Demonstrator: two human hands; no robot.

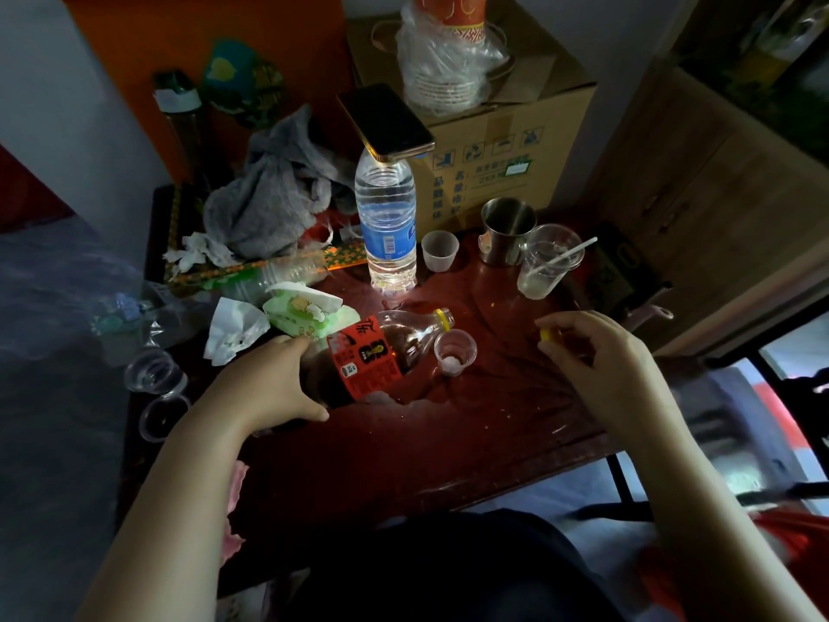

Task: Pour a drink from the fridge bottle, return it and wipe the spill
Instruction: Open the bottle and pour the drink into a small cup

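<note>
My left hand (273,383) grips a dark drink bottle (377,352) with a red label, tipped almost flat, its uncapped mouth pointing right above a small clear plastic cup (455,352). The cup stands on the dark red table (426,446) and holds only a little at its bottom. To the right, my right hand (596,356) pinches the bottle's yellow cap (548,335) between its fingertips. A wet patch (417,397) shines on the table just below the bottle and cup. A pack of tissues (309,314) lies behind my left hand.
A water bottle (388,222) with a phone (386,121) on top stands behind. A metal mug (507,231), a plastic cup with a spoon (547,262) and another small cup (439,250) sit at back right. Grey cloth (269,204), cardboard box (493,150), empty cups (154,374) at left.
</note>
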